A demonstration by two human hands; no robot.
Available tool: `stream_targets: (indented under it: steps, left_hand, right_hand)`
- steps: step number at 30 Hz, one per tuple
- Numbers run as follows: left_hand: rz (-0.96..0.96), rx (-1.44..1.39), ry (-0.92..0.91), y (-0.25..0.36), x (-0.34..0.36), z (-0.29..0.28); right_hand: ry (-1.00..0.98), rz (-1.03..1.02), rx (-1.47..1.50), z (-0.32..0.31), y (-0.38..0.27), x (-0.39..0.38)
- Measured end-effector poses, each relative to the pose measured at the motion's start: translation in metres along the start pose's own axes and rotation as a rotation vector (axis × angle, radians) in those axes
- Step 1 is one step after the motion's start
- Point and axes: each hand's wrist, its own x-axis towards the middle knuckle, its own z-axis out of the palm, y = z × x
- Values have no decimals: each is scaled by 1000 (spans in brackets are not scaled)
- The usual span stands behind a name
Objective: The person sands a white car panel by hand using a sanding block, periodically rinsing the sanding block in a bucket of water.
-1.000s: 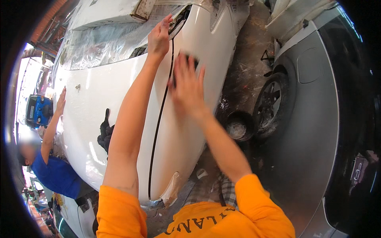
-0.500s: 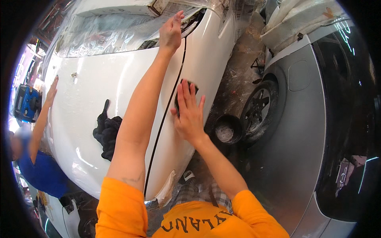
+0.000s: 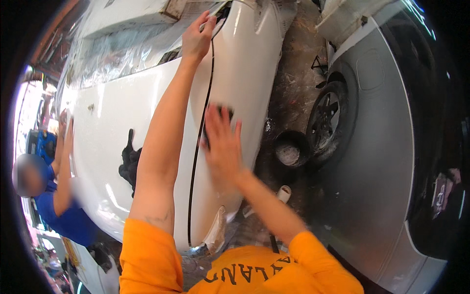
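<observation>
A white car's hood [image 3: 105, 117] and fender [image 3: 247, 83] lie under my arms, parted by a dark seam. My right hand [image 3: 224, 144], smeared by motion, lies over a black pad [image 3: 226, 111] on the fender; the pad's dark edges show beside the fingers, and its exact kind is hidden. Farther up, by the hood's rear corner near the windshield, my left hand [image 3: 197, 41] rests with fingers extended and thumb apart, holding nothing I can see. A crumpled black cloth [image 3: 129, 161] lies on the hood, partly behind my left forearm.
Clear plastic sheeting [image 3: 132, 59] covers the windshield area. To the right stands a grey car [image 3: 372, 161] with a black bucket [image 3: 293, 154] of cloudy liquid near its wheel [image 3: 327, 117]. At the left, a person in blue [image 3: 68, 215] has both arms on the hood's far side.
My view has shifted a little. The right hand and pad remain on the fender, now nearer the seam and blurred. The person at left has come further into view with both arms at the hood.
</observation>
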Motion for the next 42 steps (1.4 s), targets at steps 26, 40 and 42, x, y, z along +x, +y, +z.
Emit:
stream_targets:
  steps: [26,40,42]
  left_hand:
    - [437,856,-425,16,-84,-54]
    - [421,816,-311,24,-86,-24]
    - [426,858,-264,9,-85,-28]
  right_hand:
    - [156,339,589,42,5,-114]
    - [268,817,700,-53,82,-182]
    - [351,870,294,-70,124,-180]
